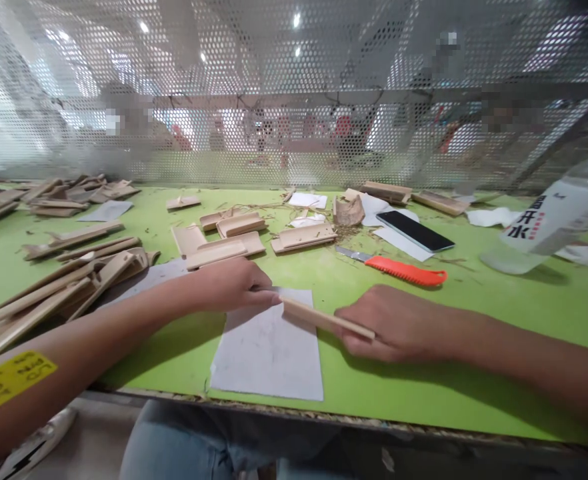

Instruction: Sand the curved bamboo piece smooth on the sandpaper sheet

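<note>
My right hand (381, 323) is closed around a split bamboo piece (319, 316), which slants over a pale grey-white sheet (269, 357) on the table. Its far end points left, towards my left hand (239, 287). That hand lies at the sheet's top edge, fingers curled under and thumb pressed in, the thumb tip right by the bamboo's end. What its fingers hold is hidden. Just beyond my right hand lies a knife (407, 271) with an orange handle, its blade pointing left. More split bamboo pieces (227, 250) rest beyond my left hand.
Bamboo pieces are heaped at the left (74, 287) and far left. A phone (417, 230) lies on white paper, and a clear water bottle (549, 217) leans at the right. A perforated metal screen (274, 133) closes off the green table's back. Shavings are scattered about.
</note>
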Demonstrator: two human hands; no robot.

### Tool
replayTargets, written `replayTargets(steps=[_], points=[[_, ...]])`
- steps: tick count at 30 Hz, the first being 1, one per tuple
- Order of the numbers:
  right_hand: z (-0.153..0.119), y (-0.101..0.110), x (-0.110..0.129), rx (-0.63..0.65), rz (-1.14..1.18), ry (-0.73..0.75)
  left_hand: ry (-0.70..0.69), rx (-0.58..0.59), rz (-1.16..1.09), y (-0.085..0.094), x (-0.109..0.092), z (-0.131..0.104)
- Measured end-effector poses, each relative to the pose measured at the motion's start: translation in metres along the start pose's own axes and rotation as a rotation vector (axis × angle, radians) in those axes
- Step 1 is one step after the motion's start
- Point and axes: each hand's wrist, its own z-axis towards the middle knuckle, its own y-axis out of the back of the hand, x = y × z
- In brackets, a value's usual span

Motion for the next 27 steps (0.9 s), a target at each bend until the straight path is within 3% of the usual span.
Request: replayTargets(steps=[3, 8, 13, 18, 22, 27], points=[[0.0015, -0.0006, -0.0029, -0.041, -0.044, -0.076, -0.003, -0.015, -0.018, -0.0005, 0.0008, -0.0003], [0.0012, -0.0008, -0.0008, 0.0, -0.027, 0.013, -0.001, 0.002, -0.036, 0.0007, 0.0001, -0.0008], [0.0013, -0.0004, 0.0008, -0.041, -0.062, -0.052, 0.012, 0.001, -0.035, 0.0011, -0.0009, -0.0009], [0.002, -0.0026, 0.0007, -0.007, 0.015, 0.052, -0.004, -0.014, -0.056, 0.0, 0.0001, -0.0011], [0.0022, -0.0018, -0.0036, -0.071, -0.06, -0.058, 0.004, -0.012, -0.034, 0.0006, -0.0005, -0.0012], [0.0005, -0.004, 0.0004, -0.014, 0.024, 0.082, 0.023, 0.016, -0.019, 0.0019, -0.0026, -0.0013]])
